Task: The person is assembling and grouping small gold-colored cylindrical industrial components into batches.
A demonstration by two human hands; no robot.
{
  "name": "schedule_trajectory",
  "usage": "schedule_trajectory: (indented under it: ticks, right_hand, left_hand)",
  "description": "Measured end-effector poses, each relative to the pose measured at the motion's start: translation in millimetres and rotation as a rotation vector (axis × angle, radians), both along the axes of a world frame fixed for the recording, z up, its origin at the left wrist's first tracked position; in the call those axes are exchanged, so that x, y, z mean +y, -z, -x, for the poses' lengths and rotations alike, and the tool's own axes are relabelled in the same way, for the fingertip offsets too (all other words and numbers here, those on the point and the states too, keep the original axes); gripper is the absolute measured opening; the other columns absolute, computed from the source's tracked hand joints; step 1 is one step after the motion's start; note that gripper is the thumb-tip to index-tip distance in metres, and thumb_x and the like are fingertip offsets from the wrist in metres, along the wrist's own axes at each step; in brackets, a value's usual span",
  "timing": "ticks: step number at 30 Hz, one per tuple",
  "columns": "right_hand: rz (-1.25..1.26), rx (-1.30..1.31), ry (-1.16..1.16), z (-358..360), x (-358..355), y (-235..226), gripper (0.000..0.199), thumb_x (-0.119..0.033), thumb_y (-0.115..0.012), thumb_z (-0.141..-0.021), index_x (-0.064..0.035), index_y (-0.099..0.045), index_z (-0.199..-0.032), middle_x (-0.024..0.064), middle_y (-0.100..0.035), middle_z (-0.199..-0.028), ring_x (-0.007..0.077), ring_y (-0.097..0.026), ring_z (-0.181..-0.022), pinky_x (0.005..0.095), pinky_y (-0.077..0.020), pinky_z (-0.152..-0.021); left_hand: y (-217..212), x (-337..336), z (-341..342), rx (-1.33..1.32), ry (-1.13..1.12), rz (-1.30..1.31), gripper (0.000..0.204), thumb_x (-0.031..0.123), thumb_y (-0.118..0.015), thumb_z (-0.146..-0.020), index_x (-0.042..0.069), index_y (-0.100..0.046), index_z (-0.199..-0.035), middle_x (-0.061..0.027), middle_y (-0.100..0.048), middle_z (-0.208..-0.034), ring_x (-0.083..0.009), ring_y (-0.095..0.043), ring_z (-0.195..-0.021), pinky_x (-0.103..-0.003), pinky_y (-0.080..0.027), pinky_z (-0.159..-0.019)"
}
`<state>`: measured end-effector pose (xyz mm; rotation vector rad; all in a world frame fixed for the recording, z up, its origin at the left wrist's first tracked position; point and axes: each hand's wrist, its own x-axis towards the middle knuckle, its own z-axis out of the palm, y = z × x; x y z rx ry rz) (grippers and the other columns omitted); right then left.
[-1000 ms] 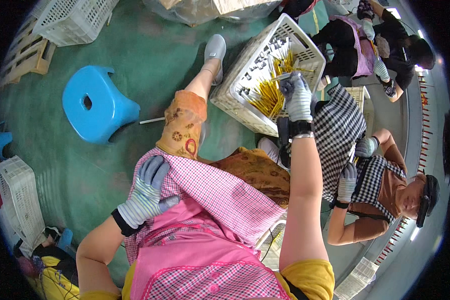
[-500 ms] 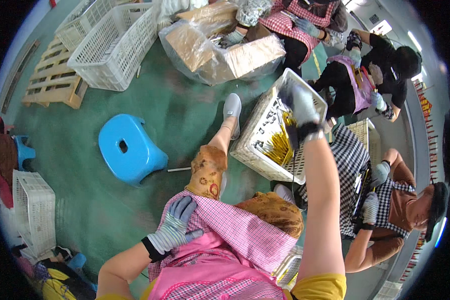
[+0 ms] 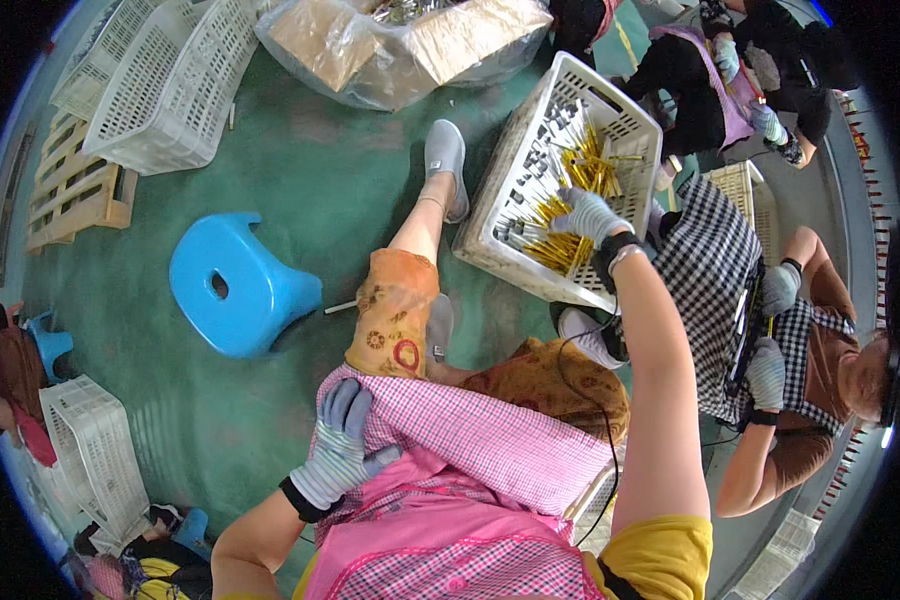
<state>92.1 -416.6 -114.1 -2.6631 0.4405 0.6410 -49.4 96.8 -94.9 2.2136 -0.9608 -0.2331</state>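
Note:
My right hand point(image 3: 592, 218), in a striped glove, reaches into a white plastic crate point(image 3: 490, 262) at centre right. Its fingers curl over several thin yellow rods point(image 3: 550, 248); the fingertips are partly hidden among them. Other rods in the crate show silvery white ends, pointing left, and dark caps. On my lap my left hand point(image 3: 335, 450), also gloved, lies flat with its fingers stretched out over the pink checked apron point(image 3: 480, 425). Nothing is held in it.
A blue stool point(image 3: 240, 290) stands at left on the green floor. White crates point(image 3: 175, 90) rest beside a wooden pallet point(image 3: 80, 190), and a plastic-wrapped carton point(image 3: 440, 50) lies at the back. A co-worker in a black-checked apron point(image 3: 705, 290) sits close on the right.
My right hand has come down and back toward me, onto the yellow rods. The whole view has shifted, bringing the crate's contents into sight. My left hand stays on my lap.

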Motion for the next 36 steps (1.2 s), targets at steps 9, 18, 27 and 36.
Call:
schedule_trajectory:
  ticks: [9,18,27,36]
  right_hand:
    - [0.237,0.009,-0.292,37.1,12.5,87.2,0.06,-0.035,-0.074,-0.076,-0.0029,-0.051,-0.122,0.0206,-0.06,-0.116,0.0367,-0.06,-0.106,0.044,-0.0494,-0.091]
    - [-0.061,0.256,-0.27,36.7,2.4,141.6,0.055,-0.03,-0.083,-0.067,-0.0034,-0.059,-0.108,0.0046,-0.062,-0.087,0.0174,-0.058,-0.081,0.0305,-0.0499,-0.08]
    - [-0.222,-0.074,0.283,59.9,-31.2,86.3,0.053,-0.012,-0.076,-0.071,-0.0024,-0.057,-0.12,-0.0011,-0.067,-0.093,0.0135,-0.059,-0.078,0.0273,-0.0502,-0.075]
    - [-0.291,-0.754,0.257,28.6,16.9,-49.8,0.025,-0.013,-0.072,-0.072,-0.005,-0.061,-0.092,-0.0014,-0.058,-0.072,0.01,-0.048,-0.066,0.027,-0.044,-0.064]
  left_hand:
    - [-16.1,9.6,12.7,0.099,-0.02,-0.127,0.097,0.056,-0.072,-0.071,-0.002,-0.029,-0.136,-0.0285,-0.034,-0.131,-0.0493,-0.035,-0.122,-0.061,-0.026,-0.105]
    - [-21.7,2.9,13.4,0.054,-0.114,-0.052,0.077,0.058,-0.069,-0.073,0.003,-0.046,-0.122,-0.0208,-0.04,-0.122,-0.0406,-0.043,-0.11,-0.055,-0.036,-0.097]
    - [-23.2,-5.8,-2.6,0.094,0.006,0.003,0.075,0.056,-0.064,-0.079,0.002,-0.045,-0.128,-0.0221,-0.043,-0.127,-0.0421,-0.041,-0.12,-0.054,-0.031,-0.105]
    - [6.4,-3.3,-2.8,-0.043,0.038,0.029,0.092,0.053,-0.068,-0.075,0.002,-0.03,-0.141,-0.0241,-0.032,-0.14,-0.0424,-0.033,-0.13,-0.054,-0.027,-0.109]
